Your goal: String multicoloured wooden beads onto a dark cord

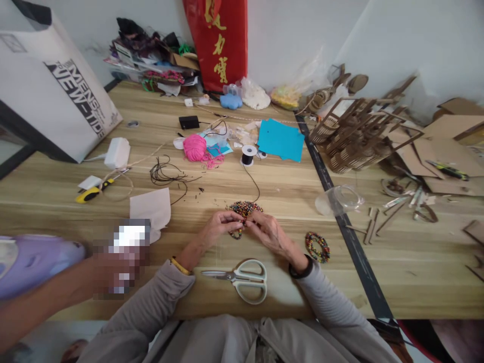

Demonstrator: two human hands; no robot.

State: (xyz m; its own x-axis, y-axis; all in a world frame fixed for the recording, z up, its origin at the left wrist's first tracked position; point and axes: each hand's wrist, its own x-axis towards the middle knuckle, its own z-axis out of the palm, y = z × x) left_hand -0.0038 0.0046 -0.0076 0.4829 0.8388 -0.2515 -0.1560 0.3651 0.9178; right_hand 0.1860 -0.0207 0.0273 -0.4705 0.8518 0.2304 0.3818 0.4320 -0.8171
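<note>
My left hand [219, 226] and my right hand [269, 231] meet over a bunch of multicoloured wooden beads [244, 207] on the wooden table [295, 196]. Both pinch the beaded strand, with a small loop hanging between the fingers. A thin black cord runs from the beads up to a black thread spool [248, 155]. A finished bead bracelet [317, 247] lies just right of my right wrist. Pale green-handled scissors [242, 278] rest shut between my forearms, near the table's front edge.
Another person's arm [45, 297] reaches in at lower left. A pink yarn ball [195, 147], blue paper [280, 139], loose black cord [166, 174], a yellow cutter [91, 193], a clear plastic cup [340, 199] and wooden model parts [359, 133] lie around. A red banner [219, 40] stands behind.
</note>
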